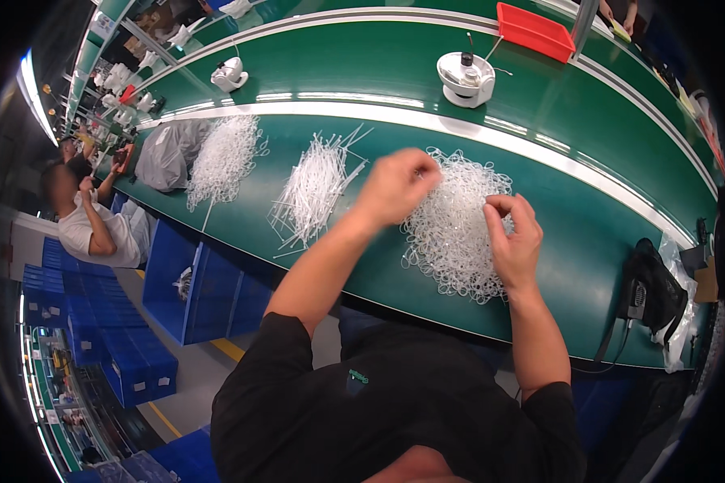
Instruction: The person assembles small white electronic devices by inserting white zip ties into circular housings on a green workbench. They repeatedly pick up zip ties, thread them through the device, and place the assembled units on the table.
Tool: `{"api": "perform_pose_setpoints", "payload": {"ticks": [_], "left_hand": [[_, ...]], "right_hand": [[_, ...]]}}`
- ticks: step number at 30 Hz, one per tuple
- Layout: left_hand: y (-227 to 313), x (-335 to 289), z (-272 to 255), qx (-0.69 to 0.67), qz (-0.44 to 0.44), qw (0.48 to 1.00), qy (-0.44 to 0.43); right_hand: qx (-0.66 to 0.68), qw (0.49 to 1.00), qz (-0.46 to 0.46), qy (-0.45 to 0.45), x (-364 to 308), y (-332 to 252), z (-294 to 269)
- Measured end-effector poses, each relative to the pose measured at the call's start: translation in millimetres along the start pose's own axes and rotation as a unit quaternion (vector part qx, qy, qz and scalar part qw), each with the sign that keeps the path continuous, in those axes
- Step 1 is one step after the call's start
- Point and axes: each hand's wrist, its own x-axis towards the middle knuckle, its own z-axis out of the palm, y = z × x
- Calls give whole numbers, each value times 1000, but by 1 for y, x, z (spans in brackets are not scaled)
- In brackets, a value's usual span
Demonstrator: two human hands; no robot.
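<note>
A big heap of looped white cable ties (459, 233) lies on the green worktable in front of me. Over its upper left edge is my left hand (399, 187), slightly blurred, with fingers curled closed; whatever they hold is too small to make out. My right hand (515, 241) is at the heap's right side, thumb and forefinger brought together in a pinch, and I cannot see what is between them. To the left lies a pile of straight white cable ties (314, 187). Farther left is another pile of looped ties (227, 157).
A grey plastic bag (167, 157) sits at the table's left. Beyond the table, a green conveyor (338, 68) carries white devices (466, 80) and a red tray (536, 30). A black bag (656, 286) lies far right. Blue bins (177, 282) stand lower left, near another person (97, 217).
</note>
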Motion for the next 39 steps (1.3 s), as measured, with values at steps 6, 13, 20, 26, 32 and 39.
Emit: {"api": "perform_pose_setpoints", "payload": {"ticks": [6,13,20,26,32,39], "left_hand": [[-97,49,-101,318,-156,928,118],[-119,61,-113,368,-265,889,67],[-128,64,-111,374,-266,886,62],[-97,67,-133,98,-152,968,177],[7,28,-64,-343,-71,933,83],[20,-11,37,-505,-63,858,-65]], "right_hand": [[3,1000,-14,13,2,-7,-1],[-4,1000,-17,4,0,-4,-1],[-7,1000,-22,-1,0,-1,-1],[-12,999,-48,-2,0,-3,0],[32,997,-63,19,-1,-7,1],[147,989,-14,-17,-6,-8,6]]}}
